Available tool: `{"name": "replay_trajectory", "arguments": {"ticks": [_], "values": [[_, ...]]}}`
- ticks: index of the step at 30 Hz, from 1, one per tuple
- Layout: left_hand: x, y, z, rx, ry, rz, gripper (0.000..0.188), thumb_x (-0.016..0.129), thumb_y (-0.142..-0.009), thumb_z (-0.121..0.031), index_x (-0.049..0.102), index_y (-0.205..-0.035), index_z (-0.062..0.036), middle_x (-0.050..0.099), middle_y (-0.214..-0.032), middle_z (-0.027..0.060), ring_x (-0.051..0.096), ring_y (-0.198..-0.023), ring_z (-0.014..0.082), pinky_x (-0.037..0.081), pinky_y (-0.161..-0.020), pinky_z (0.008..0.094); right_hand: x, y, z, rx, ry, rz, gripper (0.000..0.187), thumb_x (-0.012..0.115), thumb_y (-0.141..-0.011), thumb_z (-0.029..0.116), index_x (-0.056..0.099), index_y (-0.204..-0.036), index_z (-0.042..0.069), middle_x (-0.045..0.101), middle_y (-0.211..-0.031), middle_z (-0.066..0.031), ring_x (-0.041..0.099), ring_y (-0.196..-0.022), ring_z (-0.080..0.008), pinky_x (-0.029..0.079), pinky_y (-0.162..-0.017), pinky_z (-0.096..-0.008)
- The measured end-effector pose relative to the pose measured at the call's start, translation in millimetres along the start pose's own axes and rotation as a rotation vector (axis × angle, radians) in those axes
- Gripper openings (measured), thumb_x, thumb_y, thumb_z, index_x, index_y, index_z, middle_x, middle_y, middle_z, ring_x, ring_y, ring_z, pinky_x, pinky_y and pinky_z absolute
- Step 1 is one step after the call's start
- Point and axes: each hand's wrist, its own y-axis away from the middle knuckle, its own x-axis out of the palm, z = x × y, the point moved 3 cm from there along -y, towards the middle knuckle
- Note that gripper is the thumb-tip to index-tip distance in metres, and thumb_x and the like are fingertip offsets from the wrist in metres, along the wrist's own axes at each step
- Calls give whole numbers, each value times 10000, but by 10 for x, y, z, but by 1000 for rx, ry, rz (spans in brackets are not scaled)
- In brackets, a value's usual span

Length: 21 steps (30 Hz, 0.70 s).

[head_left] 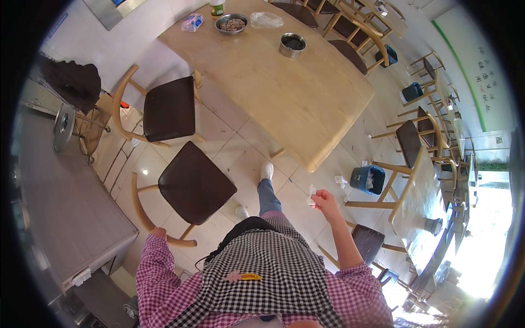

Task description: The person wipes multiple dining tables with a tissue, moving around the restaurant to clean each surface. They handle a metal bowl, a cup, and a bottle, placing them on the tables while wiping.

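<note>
Indoors: wooden table (311, 98), chairs (197, 183), tiled floor (238, 147); right hand (326, 205) holding tissue (311, 195).

The right hand (325, 204) pinches a crumpled white tissue (311, 195) near a blue bin (357, 179) — the left hand (158, 232) is at a wooden chair back (141, 209) — and a metal bowl (291, 53) stands on the counter (322, 104).

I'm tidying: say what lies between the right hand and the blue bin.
Head view: a crumpled white scrap on the floor between the right hand and blue bin.
</note>
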Motion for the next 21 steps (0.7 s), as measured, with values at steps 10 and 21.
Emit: {"name": "replay_trajectory", "arguments": {"ticks": [10,21], "values": [[-1585,-121,-438,54,471,-148,380,596,-794,-292,619,-1083,-46,626,-1093,159,579,-1042,320,475,-886,394,-194,-1334,1501,-119,-67,95,186,605,-866,144,572,-975,-2,626,-836,-48,617,-711,-109,505,-631,-215],[-5577,-356,-1501,489,727,-962,283,563,-870,-177,576,-1130,-65,622,-1043,140,598,-934,323,482,-784,391,-357,-2176,2279,-130,-128,46,209,601,-869,158,559,-1007,7,635,-847,-53,615,-738,-110,497,-643,-220]]}}
